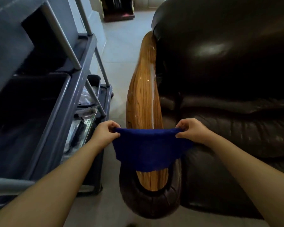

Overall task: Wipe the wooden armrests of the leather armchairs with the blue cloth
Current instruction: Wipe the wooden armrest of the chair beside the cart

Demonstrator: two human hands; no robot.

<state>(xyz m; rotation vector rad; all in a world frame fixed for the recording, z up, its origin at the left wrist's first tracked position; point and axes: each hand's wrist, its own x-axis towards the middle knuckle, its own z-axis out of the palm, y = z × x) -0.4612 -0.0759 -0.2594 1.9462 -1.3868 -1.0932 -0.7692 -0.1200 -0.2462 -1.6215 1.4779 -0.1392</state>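
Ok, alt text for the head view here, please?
Both hands, left hand and right hand, hold a blue cloth stretched above the wooden armrest of a dark leather armchair. A grey cart stands to the left.

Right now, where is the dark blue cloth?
In the head view, the dark blue cloth hangs stretched between the left hand and right hand, over the glossy wooden armrest.

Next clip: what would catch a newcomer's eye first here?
The blue cloth, stretched between the left hand and right hand at lower centre. Behind it the glossy wooden armrest runs up the middle, beside the dark leather armchair on the right. A grey cleaning cart fills the left.
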